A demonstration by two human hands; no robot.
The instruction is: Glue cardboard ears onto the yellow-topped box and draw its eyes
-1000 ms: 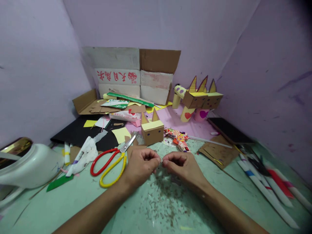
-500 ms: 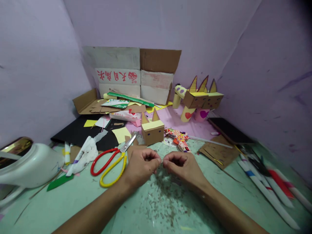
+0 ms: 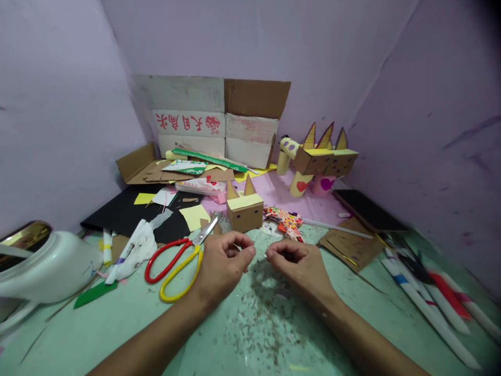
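Observation:
My left hand [image 3: 222, 265] and my right hand [image 3: 300, 264] hover side by side over the green tabletop [image 3: 242, 334], fingers curled and thumbs pinched to the fingertips. A small gap separates them. Anything pinched in the right fingertips is too small to make out. Fine brown shavings [image 3: 261, 318] litter the table below the hands. Just beyond them stands a small cardboard box head [image 3: 245, 211] with a yellow top and two pointed ears. Red and yellow scissors [image 3: 178, 261] lie beside my left hand.
A white jug [image 3: 47, 266] sits at the left edge. Rolled paper tubes [image 3: 426, 297] lie at the right. A cardboard animal figure [image 3: 323, 159], a carton [image 3: 213, 117], black paper [image 3: 129, 211], cardboard scraps [image 3: 350, 243] and patterned paper bits [image 3: 287, 219] crowd the back.
My hands, touching at the fingertips before, have pulled slightly apart and shifted a little away from me. Nothing else on the table moved.

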